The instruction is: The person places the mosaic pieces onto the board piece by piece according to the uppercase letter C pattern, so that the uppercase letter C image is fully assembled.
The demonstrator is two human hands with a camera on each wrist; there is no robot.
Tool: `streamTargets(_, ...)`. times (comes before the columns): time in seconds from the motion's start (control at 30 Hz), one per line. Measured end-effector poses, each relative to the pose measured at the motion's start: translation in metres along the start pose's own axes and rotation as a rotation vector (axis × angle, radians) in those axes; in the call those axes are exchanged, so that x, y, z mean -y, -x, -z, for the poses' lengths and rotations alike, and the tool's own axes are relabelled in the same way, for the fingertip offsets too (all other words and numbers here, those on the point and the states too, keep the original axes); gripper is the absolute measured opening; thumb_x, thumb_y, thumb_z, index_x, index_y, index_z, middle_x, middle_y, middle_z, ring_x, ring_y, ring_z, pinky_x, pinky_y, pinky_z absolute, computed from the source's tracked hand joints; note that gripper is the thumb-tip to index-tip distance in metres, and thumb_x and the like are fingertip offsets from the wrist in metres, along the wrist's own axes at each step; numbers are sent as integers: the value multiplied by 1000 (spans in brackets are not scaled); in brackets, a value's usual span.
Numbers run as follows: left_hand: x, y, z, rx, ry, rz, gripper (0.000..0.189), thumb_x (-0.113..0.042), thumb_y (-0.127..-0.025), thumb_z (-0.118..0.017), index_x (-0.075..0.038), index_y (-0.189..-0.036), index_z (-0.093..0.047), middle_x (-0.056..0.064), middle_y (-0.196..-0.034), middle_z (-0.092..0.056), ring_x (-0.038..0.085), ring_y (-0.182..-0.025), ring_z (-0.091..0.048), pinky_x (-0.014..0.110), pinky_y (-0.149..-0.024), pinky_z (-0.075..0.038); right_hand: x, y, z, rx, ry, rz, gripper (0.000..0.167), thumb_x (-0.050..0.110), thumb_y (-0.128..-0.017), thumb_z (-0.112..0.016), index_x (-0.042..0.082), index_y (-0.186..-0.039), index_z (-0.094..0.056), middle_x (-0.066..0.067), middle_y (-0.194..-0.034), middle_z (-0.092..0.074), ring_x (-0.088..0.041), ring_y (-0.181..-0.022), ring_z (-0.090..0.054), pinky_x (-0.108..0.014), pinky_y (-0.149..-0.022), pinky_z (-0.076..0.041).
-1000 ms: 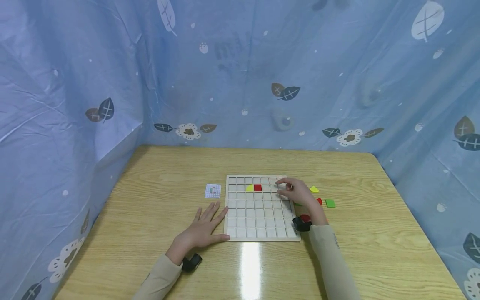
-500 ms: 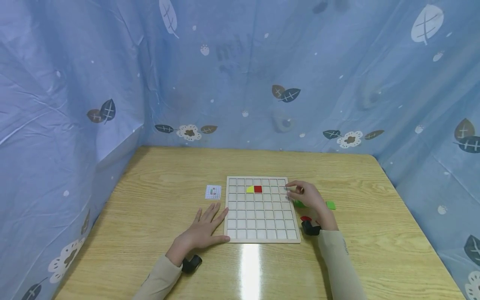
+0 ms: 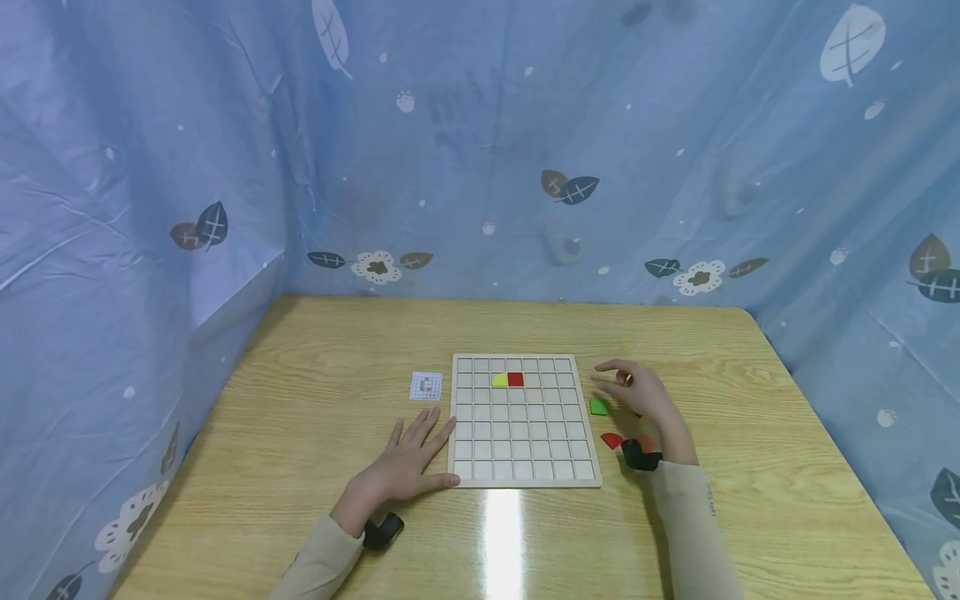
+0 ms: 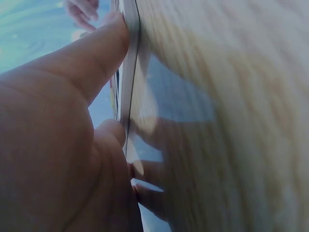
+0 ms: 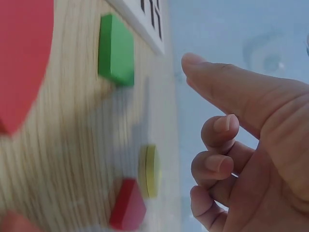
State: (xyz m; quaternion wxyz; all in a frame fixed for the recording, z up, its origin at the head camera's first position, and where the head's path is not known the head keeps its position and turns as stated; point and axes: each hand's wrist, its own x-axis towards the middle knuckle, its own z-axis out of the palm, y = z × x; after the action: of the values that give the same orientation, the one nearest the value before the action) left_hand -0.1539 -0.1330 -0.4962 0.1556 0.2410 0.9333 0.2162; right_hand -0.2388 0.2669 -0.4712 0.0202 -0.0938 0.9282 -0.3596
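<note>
Board [image 3: 525, 483], two pieces set in it: left hand [image 3: 403, 462] at the corner, right hand [image 3: 643, 396] in the air

The gridded board lies on the wooden table [image 3: 360, 342], seven cells by seven. In its second row from the far side, a yellow piece [image 3: 500, 381] with a curved edge fills the third cell from the left. A red square [image 3: 515, 379] sits in the cell immediately to its right.

The left hand is spread on the table, fingers straight and apart. Its thumb touches the near left corner of the board and its index finger reaches the left edge. Just beyond its fingertips lies a small printed card [image 3: 426, 386], a coloured figure on its grid.

The right hand is raised beyond the right edge of the board, grasping nothing. Thumb and index finger point toward the board with a gap between them, while the remaining fingers curl loosely inward.

Near it, a green block [image 3: 597, 407] lies just beside the board, with a red wedge [image 3: 611, 440] closer to the person. An orange-red piece [image 3: 647, 442] is partly covered by the right wrist camera [image 3: 641, 456]. The right wrist view also shows a loose yellow disc-edged piece [image 5: 152, 170] next to a small red piece [image 5: 128, 205].

Behind the table hangs a blue curtain [image 3: 480, 125] printed with leaves and flowers.
</note>
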Motion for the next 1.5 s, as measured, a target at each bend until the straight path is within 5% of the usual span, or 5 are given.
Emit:
streamTargets(0.83, 4, -2, -5, -8, 15, -7, 84, -57, -85, -53, -18, -150, -17, 12, -156, -5, 32, -143, 0, 58, -111, 3, -31, 14, 25, 6, 21, -158, 41, 20, -88, -64, -1, -122, -56, -7, -76, -45, -17, -63, -37, -30, -59, -32)
streamTargets(1.5, 2, 0, -3, -4, 3, 8, 85, -62, -84, -51, -22, -150, -14, 10, -156, -4, 30, -143, 1, 57, -111, 4, -33, 10, 15, -3, 45, -141, 29, 14, -89, -62, -4, -112, -56, -7, -74, -47, -17, -61, -39, -29, -56, -33)
